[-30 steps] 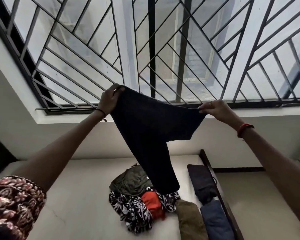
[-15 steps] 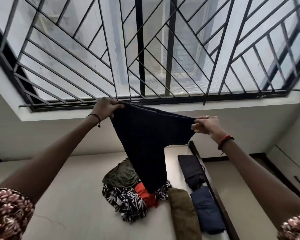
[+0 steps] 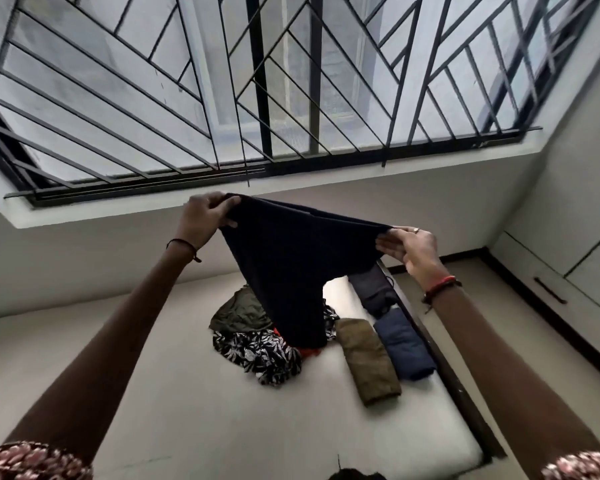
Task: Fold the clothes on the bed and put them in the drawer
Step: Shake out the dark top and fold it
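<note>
Dark garment (image 3: 284, 271), possibly knit, droops tapered, pinched by left hand (image 3: 203, 220) and right hand (image 3: 416, 251).

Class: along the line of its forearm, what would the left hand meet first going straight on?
The left hand, gripping the dark garment, would probably reach the window grille near its bottom rail; depth unclear.

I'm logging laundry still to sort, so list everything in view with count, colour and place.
held garment: 1, dark navy, in the air above the bed
clothes pile: 1, olive, black-and-white floral, red, mid-bed
brown folded garment: 1, brown, right of pile
blue folded garment: 1, blue, by bed's right edge
black folded garment: 1, black, behind the blue one
bed: 1, white, below
window grille: 1, black, above
cupboard: 1, white, far right
left hand: 1, grips held garment's left end
right hand: 1, pinches its right end
</note>
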`<state>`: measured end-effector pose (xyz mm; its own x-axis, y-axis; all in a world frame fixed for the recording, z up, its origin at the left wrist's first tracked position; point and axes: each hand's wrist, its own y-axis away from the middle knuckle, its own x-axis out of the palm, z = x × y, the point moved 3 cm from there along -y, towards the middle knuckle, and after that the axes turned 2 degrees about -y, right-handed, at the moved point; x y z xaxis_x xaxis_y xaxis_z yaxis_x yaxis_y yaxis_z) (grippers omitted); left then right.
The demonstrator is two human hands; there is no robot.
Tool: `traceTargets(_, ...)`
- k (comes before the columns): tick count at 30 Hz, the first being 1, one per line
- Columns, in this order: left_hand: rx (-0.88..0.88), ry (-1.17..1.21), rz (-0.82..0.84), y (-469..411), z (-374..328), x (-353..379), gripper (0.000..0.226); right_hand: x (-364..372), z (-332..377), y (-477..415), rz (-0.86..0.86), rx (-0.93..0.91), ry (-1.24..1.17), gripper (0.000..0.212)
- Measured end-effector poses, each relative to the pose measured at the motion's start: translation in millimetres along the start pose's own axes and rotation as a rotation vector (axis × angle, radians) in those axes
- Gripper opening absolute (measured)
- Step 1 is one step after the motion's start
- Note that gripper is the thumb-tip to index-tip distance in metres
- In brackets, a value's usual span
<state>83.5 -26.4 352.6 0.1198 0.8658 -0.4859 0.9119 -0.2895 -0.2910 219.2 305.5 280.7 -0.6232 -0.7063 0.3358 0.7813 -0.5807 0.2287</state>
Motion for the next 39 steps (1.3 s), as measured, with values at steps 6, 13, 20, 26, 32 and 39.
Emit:
traceTargets(6,0.057,-0.054,0.078,12.7,-13.1,-29.2,0.017,-14.4,-2.0,45.1,-0.008,-0.025,0.045,0.015)
traceTargets(13,0.037,-0.046,0.169,0.9,-9.7,-13.3,0.016,-20.4,-13.4,46.3,-0.041,0.020,0.080,0.018)
traceTargets(20,-0.070,0.005,0.202,-10.1,34.8,18.7,0.011,-31.9,-28.3,31.2,-0.097,0.043,0.097,0.018)
traceTargets(26,-0.011,0.102,0.124,-9.8,20.6,37.0,0.009,-48.0,-10.7,21.8,-0.157,-0.082,0.052,0.017)
traceTargets(32,0.096,0.064,0.094,40.5,27.9,41.7,0.013,-69.3,-26.4,53.1,-0.151,-0.212,0.086,0.014)
traceTargets(39,-0.033,-0.050,0.194,162.5,140.1,59.6,0.052,-129.1,-149.8,109.4,-0.119,-0.119,0.382,0.015)
